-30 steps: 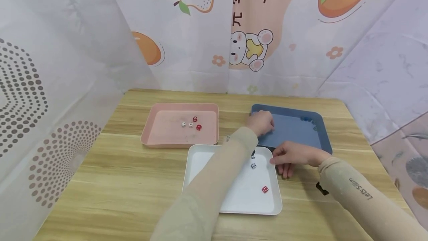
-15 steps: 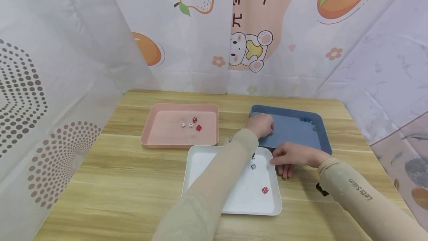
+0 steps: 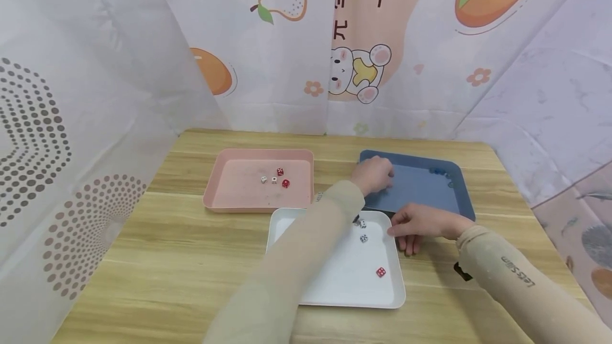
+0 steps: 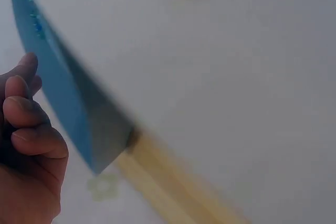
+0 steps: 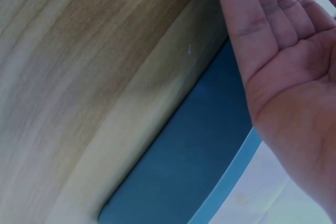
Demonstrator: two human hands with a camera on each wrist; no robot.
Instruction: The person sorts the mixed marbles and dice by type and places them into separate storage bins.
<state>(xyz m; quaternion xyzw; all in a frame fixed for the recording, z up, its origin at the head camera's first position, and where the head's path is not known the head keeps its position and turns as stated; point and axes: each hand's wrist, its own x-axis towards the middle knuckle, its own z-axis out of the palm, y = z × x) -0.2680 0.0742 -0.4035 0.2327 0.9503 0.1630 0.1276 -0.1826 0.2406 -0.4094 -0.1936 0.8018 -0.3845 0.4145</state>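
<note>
Holds left hand (image 3: 375, 175) curled over left part of blue tray (image 3: 416, 187), with small blue pieces (image 3: 442, 172) off to its right; cannot tell of anything in grip. Rests right hand (image 3: 422, 222) loosely open, seemingly holding nothing, by corner of white tray (image 3: 356, 280), near dice (image 3: 364, 238). Best to release low, lifting sleeve (image 3: 287, 275) clear of dice. Left of both hands, shows pink tray (image 3: 239, 182) on wood-grain surface (image 3: 158, 259); beyond, printed curtains (image 3: 268, 94).
</note>
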